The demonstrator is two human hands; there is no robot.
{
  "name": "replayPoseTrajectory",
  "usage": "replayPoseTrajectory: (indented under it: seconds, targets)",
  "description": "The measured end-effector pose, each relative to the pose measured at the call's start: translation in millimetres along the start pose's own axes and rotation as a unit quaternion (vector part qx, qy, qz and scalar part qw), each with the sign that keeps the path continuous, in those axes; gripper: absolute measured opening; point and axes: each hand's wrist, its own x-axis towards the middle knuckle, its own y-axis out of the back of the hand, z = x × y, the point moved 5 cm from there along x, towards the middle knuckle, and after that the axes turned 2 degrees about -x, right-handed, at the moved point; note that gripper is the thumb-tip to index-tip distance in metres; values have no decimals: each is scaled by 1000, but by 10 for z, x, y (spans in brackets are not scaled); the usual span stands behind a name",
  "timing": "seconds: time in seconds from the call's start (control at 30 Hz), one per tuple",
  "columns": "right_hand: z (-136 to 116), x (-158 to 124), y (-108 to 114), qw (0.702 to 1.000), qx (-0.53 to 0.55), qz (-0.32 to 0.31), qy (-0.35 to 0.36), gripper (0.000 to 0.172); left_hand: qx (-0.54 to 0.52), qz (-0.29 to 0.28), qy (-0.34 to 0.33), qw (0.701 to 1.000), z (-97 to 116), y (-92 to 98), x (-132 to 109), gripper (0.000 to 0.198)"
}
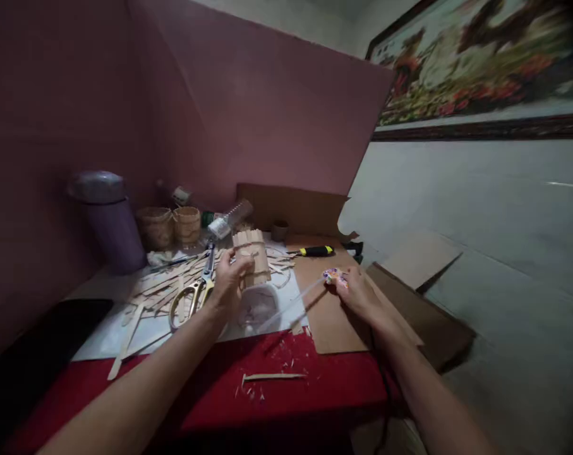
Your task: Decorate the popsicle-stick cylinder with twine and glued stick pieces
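Observation:
My left hand point(230, 275) is closed around a small piece built of wooden craft sticks point(255, 253), with its slats upright and a band across them. My right hand point(357, 291) grips a glue gun with a colourful pattern point(334, 277); its far side is hidden by the fingers. A long translucent glue stick point(290, 306) slants from it down to the left. Below the left hand's piece sits a whitish plastic tub point(260, 303). Gold-handled scissors point(191, 300) lie left of my left hand, on a heap of loose craft sticks point(160, 284).
A yellow-black utility knife point(317, 251) lies on brown cardboard point(333, 322). Behind are two stick-built cups point(187, 225), a clear plastic bottle point(227, 219) and a purple flask point(115, 230). One stick point(274, 376) and scraps lie on the red cloth point(324, 385). Cardboard pieces point(419, 309) stand right.

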Motion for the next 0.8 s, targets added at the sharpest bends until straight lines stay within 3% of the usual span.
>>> replayPoseTrajectory:
  seconds: [0.2, 0.33, 0.5, 0.67, 0.8]
  targets:
    - [26, 23, 205, 997, 51, -5, -54, 16, 1, -13, 0, 1000, 12, -24, -7, 51]
    - [-111, -121, 357, 990, 105, -42, -80, 23, 3, -28, 7, 1000, 3, -61, -46, 50]
    - [-475, -457, 305, 948, 262, -157, -89, 30, -4, -75, 37, 996, -67, -137, -127, 53]
    - [-814, -851, 113, 907, 265, -319, -80, 37, 12, -94, 41, 995, -83, -182, -183, 51]
    - [-959, -1021, 11, 891, 274, -348, -95, 41, 22, -102, 38, 994, -74, -205, -204, 58]
